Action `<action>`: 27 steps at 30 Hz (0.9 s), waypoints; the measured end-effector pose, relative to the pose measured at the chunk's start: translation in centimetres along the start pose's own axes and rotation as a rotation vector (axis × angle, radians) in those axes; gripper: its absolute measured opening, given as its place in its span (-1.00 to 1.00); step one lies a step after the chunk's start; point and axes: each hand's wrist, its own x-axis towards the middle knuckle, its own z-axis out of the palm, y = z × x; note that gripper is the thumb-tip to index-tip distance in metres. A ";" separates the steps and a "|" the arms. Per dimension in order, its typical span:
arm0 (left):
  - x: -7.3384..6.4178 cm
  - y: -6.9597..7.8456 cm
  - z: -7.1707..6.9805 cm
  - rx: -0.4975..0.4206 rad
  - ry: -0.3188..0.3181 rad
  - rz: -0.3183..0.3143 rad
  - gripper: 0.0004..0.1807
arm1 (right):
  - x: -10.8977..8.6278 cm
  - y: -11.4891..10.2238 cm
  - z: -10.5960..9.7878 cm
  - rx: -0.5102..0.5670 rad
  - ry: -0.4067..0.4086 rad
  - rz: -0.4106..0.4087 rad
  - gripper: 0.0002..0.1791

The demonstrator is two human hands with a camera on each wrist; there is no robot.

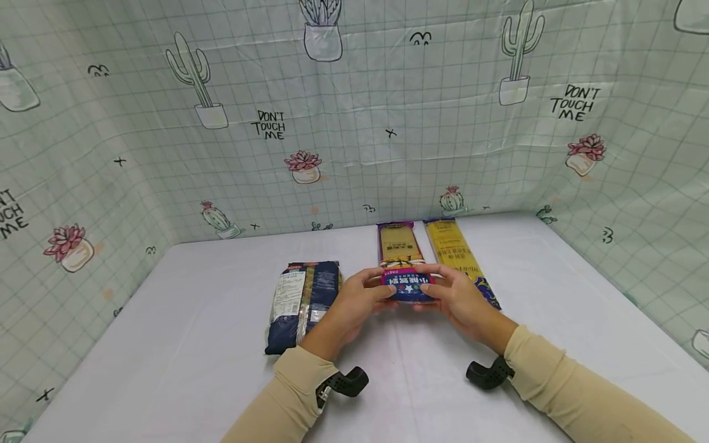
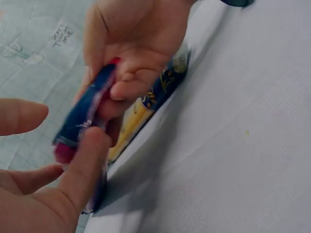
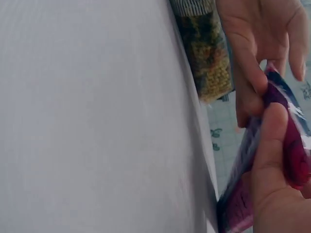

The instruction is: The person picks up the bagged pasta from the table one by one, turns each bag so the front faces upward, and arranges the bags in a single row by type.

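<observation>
A pasta packet [image 1: 400, 246] with a blue and pink end lies lengthwise before me, its near end raised off the table in the wrist views. At that end's left corner my left hand [image 1: 362, 296] grips it, thumb on the printed face. My right hand [image 1: 456, 298] pinches the right corner, thumb on top and fingers below. The left wrist view shows the blue end [image 2: 82, 114] between the fingers of both hands. From the right wrist side, the pink edge [image 3: 294, 155] shows behind my right thumb.
Just right of the held packet lies a long yellow pasta packet [image 1: 454, 246]. A bulky dark blue pasta bag [image 1: 321, 286] rests beside my left hand. The white table [image 1: 210, 320] meets a patterned cloth backdrop [image 1: 354, 154] behind and at both sides.
</observation>
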 end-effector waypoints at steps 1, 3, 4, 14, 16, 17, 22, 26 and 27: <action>0.0 0.0 0.0 0.008 -0.003 -0.006 -0.47 | 0.0 0.0 -0.1 -0.012 -0.003 0.008 -0.47; -0.1 0.0 0.1 0.030 -0.013 -0.019 -0.54 | 0.1 0.1 -0.3 -0.042 -0.008 0.025 -0.47; -0.1 0.0 0.2 0.040 -0.020 -0.024 -0.57 | 0.2 0.2 -0.3 -0.057 -0.007 0.032 -0.47; -0.2 -0.4 0.3 0.153 -0.032 -0.076 -0.62 | 0.4 0.8 -0.5 -0.143 0.002 0.081 -0.34; -0.2 -0.5 0.4 0.176 -0.029 -0.085 -0.63 | 0.4 1.0 -0.5 -0.134 0.006 0.106 -0.30; -0.3 -0.5 0.4 0.186 -0.029 -0.087 -0.63 | 0.4 1.1 -0.5 -0.130 0.006 0.116 -0.28; -0.4 -0.6 0.4 0.244 -0.047 -0.100 -0.65 | 0.4 1.2 -0.6 -0.141 0.005 0.152 -0.24; -0.5 -0.3 0.2 0.274 -0.112 -0.119 -0.66 | 0.5 0.9 -0.4 -0.207 0.023 0.190 -0.24; -0.5 -0.2 0.0 0.289 -0.138 -0.117 -0.65 | 0.5 0.8 -0.3 -0.249 0.029 0.200 -0.25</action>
